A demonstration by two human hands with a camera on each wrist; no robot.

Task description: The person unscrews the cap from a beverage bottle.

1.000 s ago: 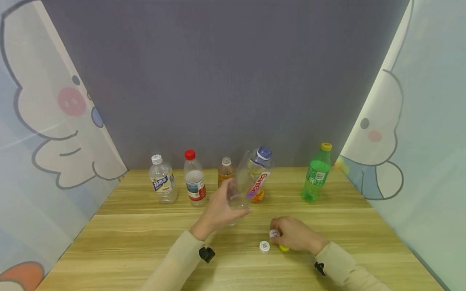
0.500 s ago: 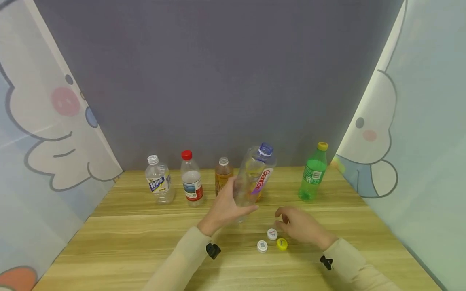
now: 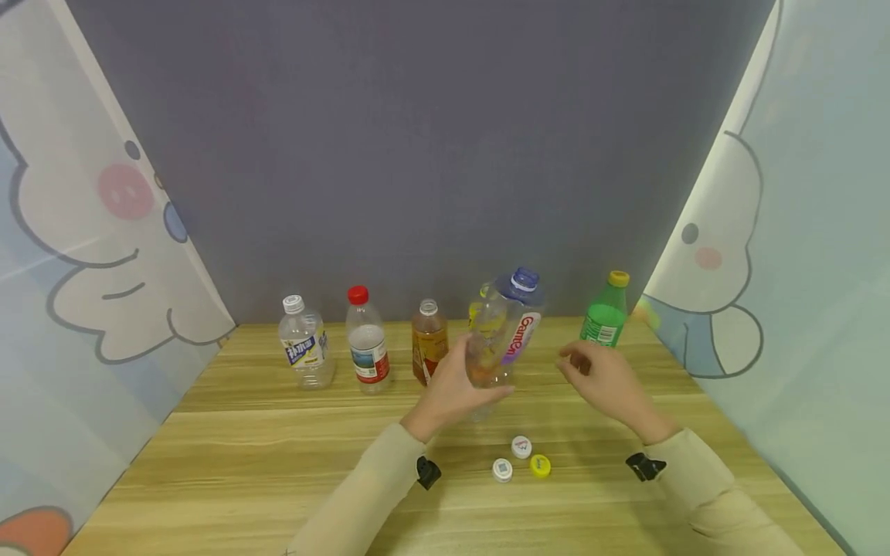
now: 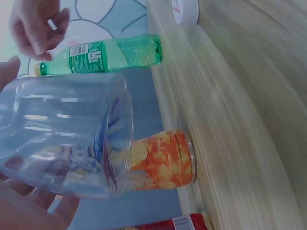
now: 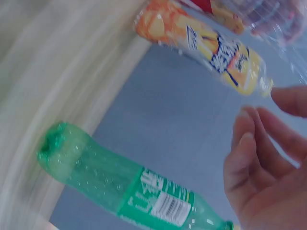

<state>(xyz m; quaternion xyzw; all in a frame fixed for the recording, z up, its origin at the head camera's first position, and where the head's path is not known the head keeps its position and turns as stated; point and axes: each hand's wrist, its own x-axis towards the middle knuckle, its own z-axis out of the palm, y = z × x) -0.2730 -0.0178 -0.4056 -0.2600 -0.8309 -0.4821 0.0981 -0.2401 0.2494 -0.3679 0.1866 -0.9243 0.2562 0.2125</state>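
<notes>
My left hand [image 3: 452, 394] grips a large clear plastic bottle [image 3: 511, 332] with a Ganten label and a blue top. The bottle leans to the right, and its base is off the table in the left wrist view. My right hand [image 3: 608, 382] is raised in front of the green bottle [image 3: 607, 316], holding nothing. Its fingers bend loosely, with a gap to the thumb in the right wrist view. Below the hands lie a white cap with a red mark [image 3: 521, 446], a white cap with a square code [image 3: 502, 469] and a yellow cap [image 3: 540, 466].
Along the back stand a clear bottle with white cap [image 3: 306, 351], a red-capped bottle [image 3: 367, 347] and an uncapped brownish bottle [image 3: 429, 340]. A yellow-and-orange labelled bottle [image 5: 218, 52] stands partly behind the held one. A grey panel [image 3: 431, 154] closes off the wood-grain table [image 3: 264, 455].
My right hand has let go of the white cap with the red mark beside the others, then risen towards the green bottle. My left hand has carried the clear bottle to the right.
</notes>
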